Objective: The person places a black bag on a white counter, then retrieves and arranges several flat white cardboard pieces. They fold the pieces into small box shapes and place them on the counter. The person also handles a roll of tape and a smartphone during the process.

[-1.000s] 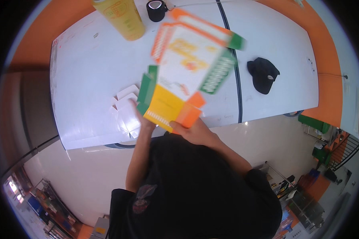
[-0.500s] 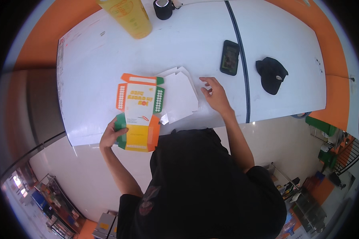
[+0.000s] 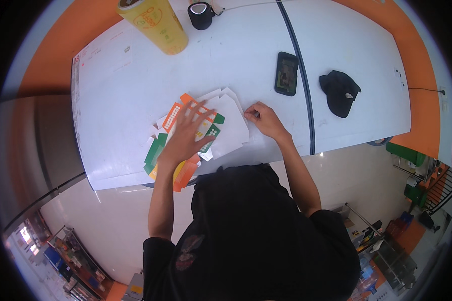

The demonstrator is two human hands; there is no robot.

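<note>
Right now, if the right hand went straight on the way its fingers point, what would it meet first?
Most likely the right edge of the white cardboard. The right hand has its fingertips at or very near that edge; whether they touch it is unclear from this view.
</note>
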